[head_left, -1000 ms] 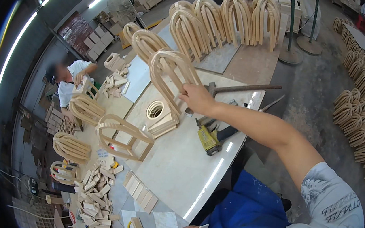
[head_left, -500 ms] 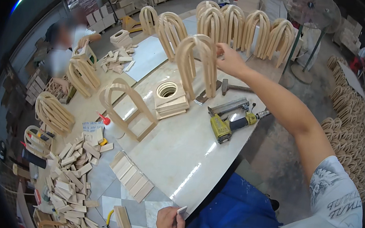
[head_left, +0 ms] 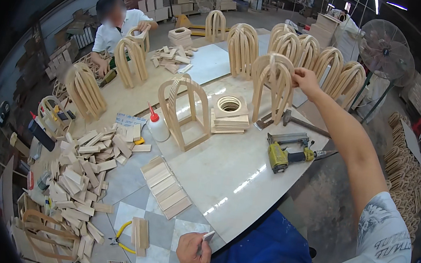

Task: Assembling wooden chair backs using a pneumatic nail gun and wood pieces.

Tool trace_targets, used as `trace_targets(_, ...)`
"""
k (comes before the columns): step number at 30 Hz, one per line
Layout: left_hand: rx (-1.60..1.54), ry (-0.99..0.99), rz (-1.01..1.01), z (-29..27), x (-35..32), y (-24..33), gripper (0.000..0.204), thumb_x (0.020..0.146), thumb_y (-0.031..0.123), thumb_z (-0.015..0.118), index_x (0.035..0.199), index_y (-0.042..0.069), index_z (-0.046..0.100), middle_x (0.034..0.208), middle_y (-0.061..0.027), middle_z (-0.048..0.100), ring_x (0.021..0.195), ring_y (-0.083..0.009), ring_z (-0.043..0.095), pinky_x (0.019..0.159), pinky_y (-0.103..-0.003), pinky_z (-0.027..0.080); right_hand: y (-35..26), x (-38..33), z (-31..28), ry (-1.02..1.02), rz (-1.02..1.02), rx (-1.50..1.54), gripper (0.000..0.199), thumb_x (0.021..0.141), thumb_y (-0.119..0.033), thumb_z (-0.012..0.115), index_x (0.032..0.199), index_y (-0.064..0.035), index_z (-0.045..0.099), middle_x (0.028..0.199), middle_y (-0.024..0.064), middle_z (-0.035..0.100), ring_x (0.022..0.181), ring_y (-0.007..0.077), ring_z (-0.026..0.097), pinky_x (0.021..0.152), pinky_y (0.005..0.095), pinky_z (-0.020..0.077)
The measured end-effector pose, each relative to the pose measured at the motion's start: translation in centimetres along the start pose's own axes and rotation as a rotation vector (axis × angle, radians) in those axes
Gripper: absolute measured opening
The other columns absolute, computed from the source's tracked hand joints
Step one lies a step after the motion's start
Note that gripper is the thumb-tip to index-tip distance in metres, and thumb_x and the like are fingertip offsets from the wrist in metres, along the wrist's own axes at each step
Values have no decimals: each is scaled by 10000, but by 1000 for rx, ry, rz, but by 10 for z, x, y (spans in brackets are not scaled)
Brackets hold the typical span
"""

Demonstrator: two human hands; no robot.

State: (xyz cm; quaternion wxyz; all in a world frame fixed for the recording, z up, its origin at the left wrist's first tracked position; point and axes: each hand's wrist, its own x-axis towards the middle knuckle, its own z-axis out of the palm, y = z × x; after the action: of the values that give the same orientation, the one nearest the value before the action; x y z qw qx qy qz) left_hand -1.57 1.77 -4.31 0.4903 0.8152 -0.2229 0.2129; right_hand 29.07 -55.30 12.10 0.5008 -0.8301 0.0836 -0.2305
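My right hand (head_left: 305, 82) reaches across the table, its fingers closed on the side of a bent-wood arch frame (head_left: 272, 81) that stands upright. Low in the view, near the table's front edge, my left hand (head_left: 193, 254) is closed around a small pale strip (head_left: 209, 236), of which only the end shows. A green nail gun (head_left: 281, 158) and a hammer (head_left: 294, 121) lie near the arch. Left of it are a stack of square wooden plates with round holes (head_left: 229, 122) and a single arch frame with a base (head_left: 185, 112). Several slats (head_left: 166, 188) lie in a row nearer me.
A heap of loose wood blocks (head_left: 83, 174) covers the left side. Nearby are a glue bottle (head_left: 158, 127) with a red tip and yellow-handled pliers (head_left: 123, 236). Several bundled arches (head_left: 327, 67) line the far edge. A co-worker (head_left: 120, 33) handles pieces at the far left.
The view has swung left, so the table's things appear farther right. My right hand stays on the arch, and my left hand keeps the pale strip.
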Motion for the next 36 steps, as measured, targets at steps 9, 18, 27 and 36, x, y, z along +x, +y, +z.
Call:
trace_targets(9, 34, -11, -45, 3, -2, 3, 210, 807, -22, 698, 1011, 19, 724, 940, -140, 709, 881, -348, 661, 809, -428, 532, -165, -17, -28, 350, -691, 92, 215, 1046, -189, 689, 1139, 3, 715, 882, 12, 701, 733, 72, 640, 670, 255, 549)
trace_targets(18, 136, 71, -179, 3, 0, 14, 91, 925, -27, 637, 1010, -46, 667, 952, -151, 616, 857, -303, 597, 792, -390, 490, -164, -252, 36, -90, -421, 195, 246, 999, -107, 732, 1222, -9, 693, 1007, 36, 710, 853, 91, 671, 737, 259, 581)
trace_targets(27, -57, -64, -270, 39, 17, 51, 99, 992, 29, 632, 1045, -36, 686, 948, -111, 625, 860, -233, 595, 785, -333, 479, -88, -341, 113, -112, -251, 242, 224, 935, -111, 794, 1111, -4, 707, 963, 103, 697, 787, 167, 709, 717, 283, 594)
trace_targets(36, -115, -170, -184, 90, 46, 82, 98, 962, 8, 688, 1053, -24, 705, 937, -119, 675, 835, -238, 637, 784, -330, 510, -79, -409, 72, -372, -36, 207, 373, 928, -131, 768, 1272, -24, 673, 1051, 122, 691, 747, 218, 665, 700, 359, 544)
